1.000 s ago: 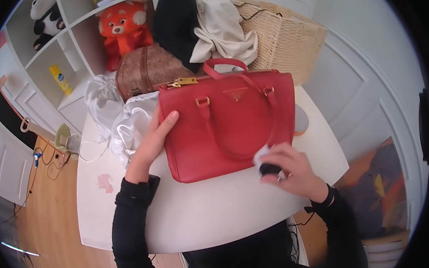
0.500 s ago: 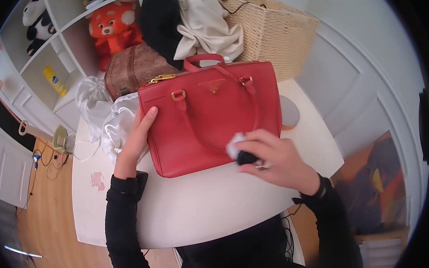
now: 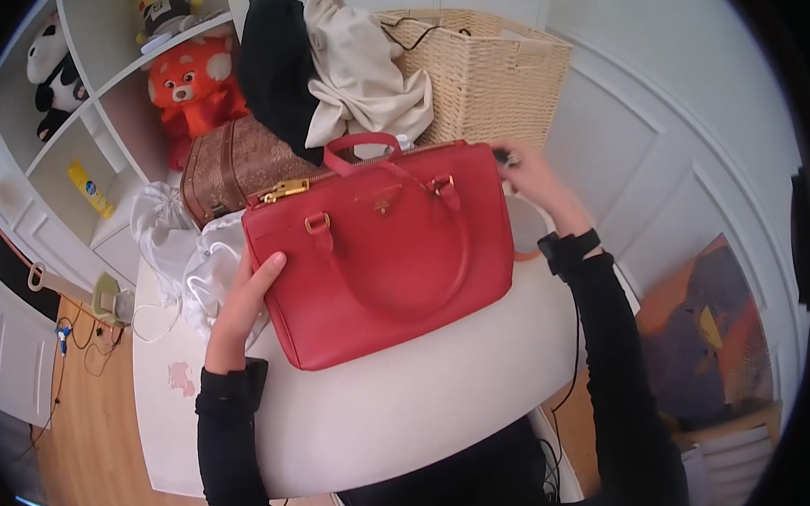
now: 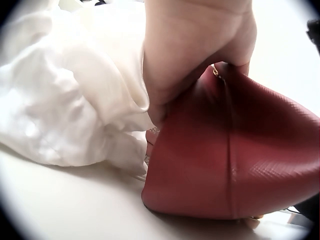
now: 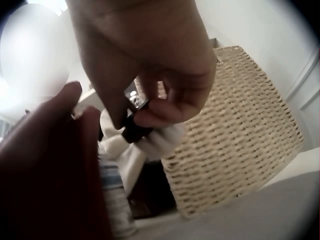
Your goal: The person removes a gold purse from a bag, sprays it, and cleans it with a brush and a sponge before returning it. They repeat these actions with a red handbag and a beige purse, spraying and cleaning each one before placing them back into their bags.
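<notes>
A red leather handbag [image 3: 382,254] stands on the white table, tilted in the head view, its front handle hanging down. My left hand [image 3: 239,309] grips its left end, thumb on the front face and the other fingers behind. In the left wrist view that hand [image 4: 200,45] straddles the bag's side panel [image 4: 200,165]. At the bag's upper right corner, my right hand [image 3: 545,187] pinches a small black piece with a soft white end [image 5: 162,142]. The right wrist view shows this black piece between thumb and curled fingers, beyond the bag's dark edge.
A wicker basket [image 3: 497,85] stands behind the bag at the right. White satin pouches [image 3: 158,231] and a brown patterned bag [image 3: 242,170] lie at the back left. Cream cloth [image 3: 367,79] drapes beside the basket. A white bottle [image 5: 115,200] stands behind the handbag.
My right hand has moved from the lower front of the handbag up and back to its upper right corner, still holding the black and white piece. My left hand keeps its grip.
</notes>
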{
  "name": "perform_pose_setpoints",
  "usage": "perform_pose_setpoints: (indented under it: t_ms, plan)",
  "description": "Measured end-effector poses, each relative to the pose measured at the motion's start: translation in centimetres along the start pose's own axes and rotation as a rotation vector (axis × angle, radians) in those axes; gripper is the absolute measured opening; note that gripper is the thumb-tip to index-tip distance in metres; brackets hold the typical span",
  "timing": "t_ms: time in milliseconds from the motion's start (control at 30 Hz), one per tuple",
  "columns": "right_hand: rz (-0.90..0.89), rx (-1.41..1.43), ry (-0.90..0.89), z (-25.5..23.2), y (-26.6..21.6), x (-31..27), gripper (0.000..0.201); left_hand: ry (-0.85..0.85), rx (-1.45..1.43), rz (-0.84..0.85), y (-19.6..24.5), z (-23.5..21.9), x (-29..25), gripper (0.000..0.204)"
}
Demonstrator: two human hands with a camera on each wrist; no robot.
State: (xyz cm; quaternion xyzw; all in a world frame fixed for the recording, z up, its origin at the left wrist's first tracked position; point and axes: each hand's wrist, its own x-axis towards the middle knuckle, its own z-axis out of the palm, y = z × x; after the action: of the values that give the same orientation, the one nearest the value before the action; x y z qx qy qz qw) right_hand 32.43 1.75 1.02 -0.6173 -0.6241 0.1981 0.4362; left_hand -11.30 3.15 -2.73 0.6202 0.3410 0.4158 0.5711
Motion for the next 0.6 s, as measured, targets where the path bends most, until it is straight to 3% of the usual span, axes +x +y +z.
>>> perform_pose_setpoints:
  t_ms: [100,167,267,367,467,533,600]
  plan:
    - [-0.170,0.016,-0.189,2.7,5.2,1.4,0.032,-0.008,0.016,-0.008,0.0,-0.1,-0.2,0.072]
    - [-0.276,0.031,-0.169,4.4,5.2,1.8,0.039,-0.015,0.018,-0.021,0.0,-0.2,-0.4,0.072]
    - [-0.235,0.042,-0.389,3.5,2.3,1.5,0.051,-0.005,0.028,-0.048,-0.5,-0.7,-0.5,0.072]
    - [-0.185,-0.403,-0.265,1.5,2.3,-1.2,0.060,0.015,0.027,-0.079,-0.4,-0.7,-0.8,0.070]
    - [0.141,-0.871,-0.263,1.0,2.5,-3.9,0.076,0.007,0.020,-0.109,-0.8,-1.2,-0.9,0.068]
    - [0.127,-0.911,-0.269,1.9,4.2,-5.2,0.086,0.063,0.035,-0.082,-2.9,-3.9,-1.0,0.064]
    - [0.124,-0.892,-0.309,1.8,5.0,-6.2,0.093,0.044,0.008,-0.029,-2.4,-2.3,-0.6,0.064]
